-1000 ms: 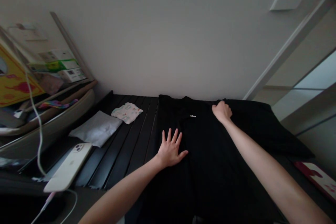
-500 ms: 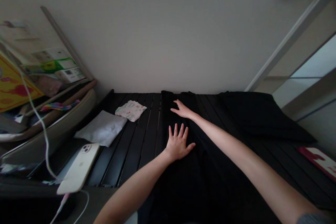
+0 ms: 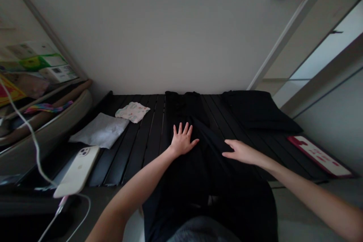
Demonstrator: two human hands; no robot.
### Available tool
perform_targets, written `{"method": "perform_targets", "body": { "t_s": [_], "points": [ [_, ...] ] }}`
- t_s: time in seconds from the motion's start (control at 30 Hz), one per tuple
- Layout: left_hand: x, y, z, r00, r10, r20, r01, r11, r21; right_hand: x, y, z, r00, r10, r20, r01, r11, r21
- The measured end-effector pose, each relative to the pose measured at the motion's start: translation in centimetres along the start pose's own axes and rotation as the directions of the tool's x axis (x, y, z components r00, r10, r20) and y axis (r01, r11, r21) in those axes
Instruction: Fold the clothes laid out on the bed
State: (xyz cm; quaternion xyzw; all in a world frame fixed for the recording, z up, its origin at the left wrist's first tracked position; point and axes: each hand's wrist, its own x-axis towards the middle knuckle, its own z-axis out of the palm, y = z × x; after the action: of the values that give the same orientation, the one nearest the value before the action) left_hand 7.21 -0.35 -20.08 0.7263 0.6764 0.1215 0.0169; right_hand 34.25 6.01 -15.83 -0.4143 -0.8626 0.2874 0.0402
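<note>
The person's left hand [image 3: 183, 140] lies palm down with its fingers spread, on the middle of a long black garment [image 3: 184, 181] and not pinching anything. The right hand [image 3: 241, 152] reaches in from the right, its fingers extended and loosely together, at the garment's right side; it grips nothing, but whether it touches the cloth is hard to tell against the black. The garment lies lengthwise down the middle of a black slatted platform [image 3: 149, 145], its top at the far edge and its lower part running over the near edge. Beyond the right hand, at the far right corner, sits a bundle of black cloth [image 3: 258, 107]. Left of the garment lie a white patterned cloth [image 3: 132, 112] near the far edge and a flat pale grey packet [image 3: 99, 130]. A white-cased smartphone [image 3: 76, 172] sits at the near left corner, with a white cable [image 3: 31, 140] attached. A red-and-white card [image 3: 319, 157] lies along the right edge, and a beige tray [image 3: 45, 121] holding a rainbow strap [image 3: 48, 107] stands beyond the left edge.
</note>
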Motion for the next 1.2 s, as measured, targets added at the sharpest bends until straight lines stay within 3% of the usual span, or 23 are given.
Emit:
{"method": "perform_targets", "body": {
  "t_s": [0.1, 0.2, 0.3, 0.37, 0.43, 0.47, 0.53, 0.63, 0.73, 0.83, 0.93, 1.0, 1.03, 1.1, 1.2],
  "points": [
    [-0.3, 0.2, -1.1, 1.000, -0.009, 0.030, 0.009, 1.000, -0.029, -4.2, -0.9, -1.2, 0.990, -0.001, 0.143, -0.001, 1.000, 0.013],
    [-2.0, 0.6, -2.8, 0.999, -0.004, 0.037, 0.006, 0.998, -0.056, -7.2, -3.9, -1.4, 0.988, -0.050, 0.147, 0.041, 0.997, 0.065],
    [-5.4, 1.3, -4.3, 0.998, 0.049, 0.026, -0.048, 0.997, -0.058, -9.1, -7.7, 0.3, 0.977, -0.158, 0.141, 0.140, 0.982, 0.130],
    [-8.5, 1.7, -5.1, 0.995, 0.100, 0.027, -0.098, 0.993, -0.068, -9.8, -9.5, 1.7, 0.932, -0.279, 0.232, 0.247, 0.956, 0.160],
    [-11.7, 1.6, -5.7, 0.987, 0.161, 0.022, -0.159, 0.984, -0.079, -10.1, -10.2, 2.8, 0.855, -0.410, 0.318, 0.377, 0.912, 0.163],
    [-13.3, 1.5, -5.9, 0.980, 0.197, 0.016, -0.195, 0.978, -0.077, -10.2, -10.1, 3.0, 0.830, -0.457, 0.319, 0.440, 0.889, 0.129],
    [-16.1, 0.9, -6.3, 0.964, 0.266, 0.008, -0.265, 0.963, -0.050, -10.0, -8.9, 3.0, 0.829, -0.511, 0.226, 0.534, 0.844, -0.049],
    [-18.8, -0.2, -6.4, 0.943, 0.330, 0.050, -0.332, 0.942, 0.050, -9.3, -5.8, 2.9, 0.810, -0.572, 0.126, 0.574, 0.731, -0.370],
    [-19.4, -0.7, -5.7, 0.941, 0.328, 0.080, -0.337, 0.927, 0.163, -8.6, -3.0, 3.9, 0.766, -0.626, 0.145, 0.598, 0.611, -0.520],
    [-18.5, -0.1, -5.1, 0.940, 0.335, 0.068, -0.342, 0.926, 0.160, -8.1, -1.8, 5.4, 0.721, -0.683, 0.121, 0.615, 0.549, -0.566],
    [-17.6, 0.9, -5.4, 0.907, 0.411, 0.090, -0.413, 0.911, 0.006, -8.3, -2.6, 5.8, 0.656, -0.738, 0.159, 0.707, 0.527, -0.472],
    [-17.3, 1.6, -6.4, 0.887, 0.447, 0.116, -0.426, 0.889, -0.169, -9.0, -3.8, 5.1, 0.629, -0.753, 0.191, 0.766, 0.561, -0.314],
    [-17.3, 2.0, -7.1, 0.887, 0.444, 0.128, -0.398, 0.874, -0.278, -9.4, -4.5, 4.5, 0.643, -0.739, 0.200, 0.765, 0.608, -0.214],
    [-17.4, 2.8, -8.9, 0.896, 0.416, 0.157, -0.282, 0.805, -0.521, -10.2, -5.9, 2.8, 0.716, -0.658, 0.234, 0.678, 0.735, -0.005],
    [-17.0, 3.7, -11.2, 0.898, 0.376, 0.230, -0.047, 0.602, -0.797, -10.1, -7.2, 0.0, 0.791, -0.495, 0.361, 0.437, 0.869, 0.234]
  ]
}}
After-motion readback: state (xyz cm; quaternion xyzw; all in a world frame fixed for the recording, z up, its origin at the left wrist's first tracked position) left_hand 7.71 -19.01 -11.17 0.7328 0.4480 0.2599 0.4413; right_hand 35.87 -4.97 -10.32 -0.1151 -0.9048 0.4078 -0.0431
